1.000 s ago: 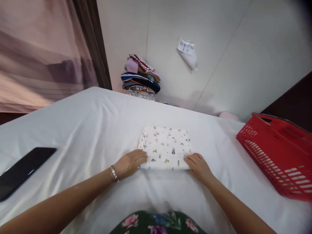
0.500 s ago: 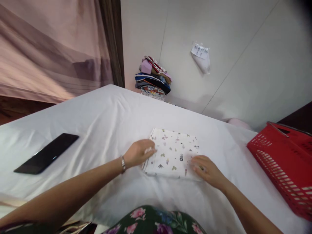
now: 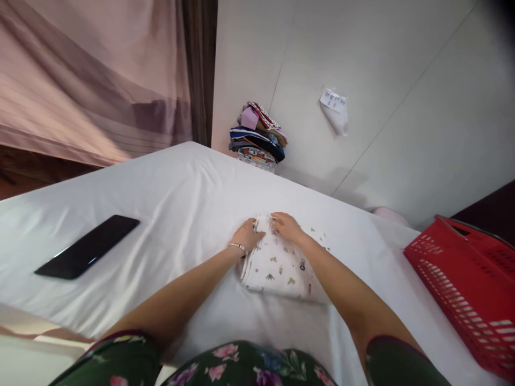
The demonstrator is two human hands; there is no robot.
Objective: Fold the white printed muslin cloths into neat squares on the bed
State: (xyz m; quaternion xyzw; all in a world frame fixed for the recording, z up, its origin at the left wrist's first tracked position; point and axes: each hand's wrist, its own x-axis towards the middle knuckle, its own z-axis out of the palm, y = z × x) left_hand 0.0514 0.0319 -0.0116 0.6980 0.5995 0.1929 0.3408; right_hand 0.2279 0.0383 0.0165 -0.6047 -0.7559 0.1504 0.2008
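A folded white cloth (image 3: 277,271) printed with small plants and figures lies on the white-covered surface in front of me. My left hand (image 3: 247,236) grips its far left edge, thumb on top and fingers along the side. Close beside it, my right hand (image 3: 288,226) has its fingers curled over the far edge, closed on the fabric; its thumb is hidden. My right forearm covers part of the cloth's right side.
A black phone or tablet (image 3: 88,246) lies at the left on the white sheet (image 3: 169,214). A red plastic basket (image 3: 462,284) stands at the right. Beyond the far edge is a stack of folded clothes (image 3: 257,136) by the wall. A labelled plastic bag (image 3: 335,110) hangs there.
My right hand has moved from the cloth's right side to its far left edge. My left hand has shifted slightly forward along the left edge.
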